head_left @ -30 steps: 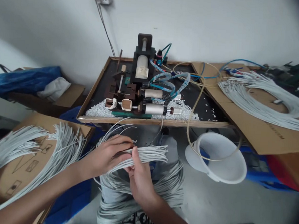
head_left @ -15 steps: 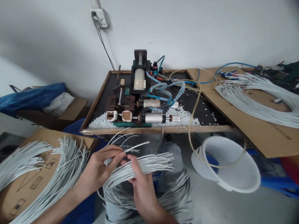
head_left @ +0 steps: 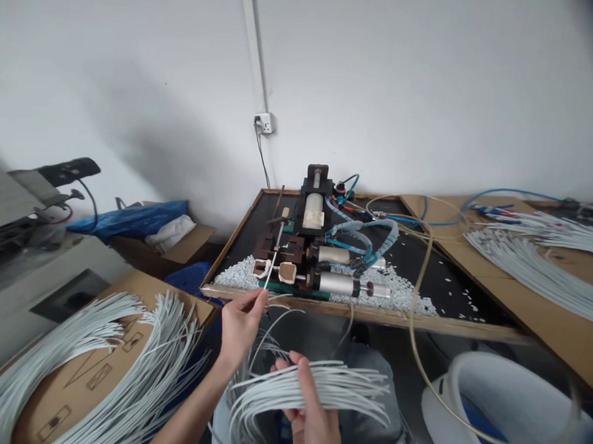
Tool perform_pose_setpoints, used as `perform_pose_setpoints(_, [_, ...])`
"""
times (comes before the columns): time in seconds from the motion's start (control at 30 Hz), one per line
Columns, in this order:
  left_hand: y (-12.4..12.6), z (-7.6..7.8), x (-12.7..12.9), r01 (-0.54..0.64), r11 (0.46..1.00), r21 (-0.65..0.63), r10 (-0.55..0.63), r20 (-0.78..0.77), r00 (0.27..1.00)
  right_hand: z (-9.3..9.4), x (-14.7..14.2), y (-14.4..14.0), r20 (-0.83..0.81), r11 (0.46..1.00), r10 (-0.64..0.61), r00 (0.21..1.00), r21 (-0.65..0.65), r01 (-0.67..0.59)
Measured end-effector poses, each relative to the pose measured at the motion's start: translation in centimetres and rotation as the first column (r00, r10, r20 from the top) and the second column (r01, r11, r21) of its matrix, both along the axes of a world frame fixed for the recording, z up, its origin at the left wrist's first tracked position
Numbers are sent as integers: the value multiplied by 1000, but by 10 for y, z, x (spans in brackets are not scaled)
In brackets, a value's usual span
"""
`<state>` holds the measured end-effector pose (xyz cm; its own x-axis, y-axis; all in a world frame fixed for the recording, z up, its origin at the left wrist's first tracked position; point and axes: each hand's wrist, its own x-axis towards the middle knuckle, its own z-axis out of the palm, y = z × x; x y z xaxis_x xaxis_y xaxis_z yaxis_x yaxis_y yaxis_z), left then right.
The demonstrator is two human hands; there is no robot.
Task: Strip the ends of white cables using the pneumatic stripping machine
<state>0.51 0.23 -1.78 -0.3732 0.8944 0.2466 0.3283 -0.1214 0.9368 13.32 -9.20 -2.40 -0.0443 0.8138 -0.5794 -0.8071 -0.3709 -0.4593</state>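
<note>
My left hand [head_left: 243, 325] pinches a single white wire [head_left: 273, 264] near the table's front edge. The wire's end points up into the gap between the jaws of a small pneumatic machine [head_left: 314, 213]. In my right hand [head_left: 311, 402] is a bundle of white wires [head_left: 337, 386], gripped between thumb and fingers, with the cut ends fanning out to the right. The rest of the bundle hangs down over my lap. Two silver cylinders [head_left: 335, 284] lie at the front of the machine, and the jaws carry pale wrapped pads [head_left: 288, 272].
White scraps [head_left: 234, 274] litter the wood-edged table [head_left: 420, 324]. More wire bundles lie on cardboard at left [head_left: 155, 347] and right [head_left: 533, 264]. A white bucket [head_left: 446, 402] stands low at right, with a yellowish hose [head_left: 414, 308] looping over it. A socket [head_left: 265, 122] is on the wall.
My left hand has moved away from the bundle, up to the machine, with one wire. My right hand still holds the bundle, now lower in view. The camera view has tilted up and left.
</note>
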Motion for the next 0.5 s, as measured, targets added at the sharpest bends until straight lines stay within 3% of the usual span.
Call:
perform_pose_setpoints(0.23, [15,-10,1,-64,997,35,67,-83,994,-1,3,7,20,1000,16,1000,1,-16])
perform_pose_setpoints(0.5, [8,-11,2,-64,997,38,68,-133,989,-11,1,6,23,998,62,998,14,-62])
